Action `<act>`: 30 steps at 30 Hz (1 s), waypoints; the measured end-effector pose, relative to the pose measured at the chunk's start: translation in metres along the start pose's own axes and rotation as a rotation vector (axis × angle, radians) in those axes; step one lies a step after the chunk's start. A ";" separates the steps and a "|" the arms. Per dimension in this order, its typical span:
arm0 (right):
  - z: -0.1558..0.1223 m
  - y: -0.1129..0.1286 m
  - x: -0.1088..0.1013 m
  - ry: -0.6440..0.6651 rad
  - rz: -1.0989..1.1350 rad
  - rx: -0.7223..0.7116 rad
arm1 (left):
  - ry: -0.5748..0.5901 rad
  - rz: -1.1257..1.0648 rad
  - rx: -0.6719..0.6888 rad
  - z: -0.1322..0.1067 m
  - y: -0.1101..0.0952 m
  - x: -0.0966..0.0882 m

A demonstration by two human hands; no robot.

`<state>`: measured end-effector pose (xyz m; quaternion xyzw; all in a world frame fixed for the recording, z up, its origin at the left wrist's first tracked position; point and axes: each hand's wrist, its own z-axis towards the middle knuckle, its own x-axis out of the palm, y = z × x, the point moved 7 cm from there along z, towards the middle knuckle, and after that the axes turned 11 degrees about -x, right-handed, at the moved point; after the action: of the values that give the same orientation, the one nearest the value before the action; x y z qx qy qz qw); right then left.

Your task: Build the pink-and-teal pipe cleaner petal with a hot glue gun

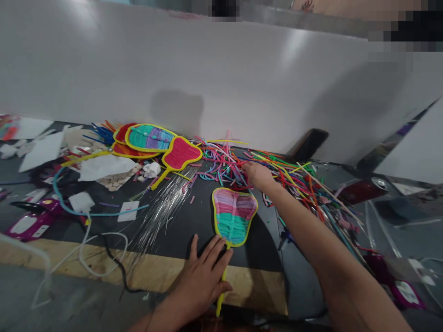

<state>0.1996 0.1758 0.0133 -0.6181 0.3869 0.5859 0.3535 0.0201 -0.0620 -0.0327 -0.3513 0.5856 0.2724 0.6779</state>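
A petal shape made of pipe cleaners (236, 214) lies flat on the dark mat, filled with pink, purple and teal rows inside a yellow outline. Its yellow stem runs toward the front edge. My left hand (206, 269) rests over the stem with its fingers spread, fingertips touching the petal's lower end. Beyond the petal, my right hand (259, 176) reaches into a heap of loose pipe cleaner pieces (214, 168). Its fingers are drawn together at a reddish part of the heap; what they pinch is hidden.
Finished-looking petals (182, 154) with yellow edges overlap at the back left. Thin silvery strands (164, 212) lie left of centre. Purple glue guns (38, 219) sit at both sides, with cables around. A dark phone (309, 143) leans on the white wall, near a red can (363, 190).
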 end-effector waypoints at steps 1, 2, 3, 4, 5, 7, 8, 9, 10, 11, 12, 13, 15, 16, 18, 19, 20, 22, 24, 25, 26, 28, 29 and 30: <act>0.000 -0.001 -0.002 -0.016 -0.002 0.023 | -0.001 -0.010 0.001 0.001 0.001 -0.001; 0.003 -0.001 -0.004 -0.030 0.003 0.032 | -0.004 -0.019 0.000 0.002 0.003 -0.002; 0.007 0.003 -0.005 -0.041 0.012 0.024 | -0.010 -0.030 -0.005 0.003 0.005 -0.003; 0.014 0.009 -0.005 -0.050 0.027 0.001 | -0.021 -0.041 -0.018 0.005 0.008 -0.005; 0.022 0.016 -0.004 -0.053 0.047 -0.035 | -0.036 -0.054 -0.035 0.007 0.011 -0.007; 0.041 0.035 0.000 -0.046 0.094 -0.118 | -0.063 -0.077 -0.069 0.009 0.018 -0.011; 0.051 0.044 0.003 -0.037 0.120 -0.154 | -0.075 -0.085 -0.083 0.010 0.020 -0.012; 0.060 0.052 0.007 -0.030 0.147 -0.180 | -0.089 -0.094 -0.093 0.010 0.022 -0.014; 0.069 0.058 0.010 -0.026 0.175 -0.195 | -0.102 -0.102 -0.099 0.010 0.024 -0.014; 0.076 0.063 0.013 -0.028 0.207 -0.198 | -0.114 -0.110 -0.105 0.009 0.025 -0.015; 0.083 0.065 0.015 -0.038 0.243 -0.193 | -0.131 -0.122 -0.115 0.008 0.026 -0.016; 0.088 0.065 0.016 -0.055 0.286 -0.182 | -0.149 -0.139 -0.128 0.008 0.027 -0.016; 0.095 0.060 0.014 -0.111 0.389 -0.148 | -0.198 -0.190 -0.160 0.006 0.028 -0.018; 0.096 0.054 0.011 -0.153 0.448 -0.124 | -0.223 -0.220 -0.174 0.006 0.029 -0.019; 0.096 0.038 0.002 -0.264 0.586 -0.060 | -0.274 -0.282 -0.181 0.004 0.031 -0.021; 0.094 0.029 -0.003 -0.329 0.667 -0.024 | -0.288 -0.312 -0.178 0.004 0.032 -0.022; 0.090 0.019 -0.008 -0.394 0.755 0.011 | -0.299 -0.346 -0.173 0.003 0.033 -0.023; 0.082 0.003 -0.017 -0.508 0.946 0.060 | -0.318 -0.438 -0.181 0.004 0.040 -0.027; 0.071 -0.006 -0.025 -0.589 1.136 0.075 | -0.321 -0.569 -0.234 0.007 0.051 -0.031; 0.064 -0.006 -0.029 -0.616 1.225 0.073 | -0.311 -0.653 -0.276 0.011 0.057 -0.033; 0.057 -0.004 -0.032 -0.636 1.306 0.066 | -0.300 -0.756 -0.333 0.016 0.064 -0.035; 0.039 0.007 -0.038 -0.655 1.435 0.046 | -0.263 -1.037 -0.465 0.030 0.075 -0.038; 0.028 0.017 -0.040 -0.654 1.494 0.037 | -0.265 -1.227 -0.552 0.038 0.080 -0.039; 0.016 0.028 -0.041 -0.650 1.546 0.030 | -0.202 -1.439 -0.607 0.049 0.080 -0.038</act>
<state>0.1671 0.1805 0.0533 0.0254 0.5884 0.8069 -0.0457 -0.0189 0.0273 -0.0050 -0.7874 0.0496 -0.0547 0.6120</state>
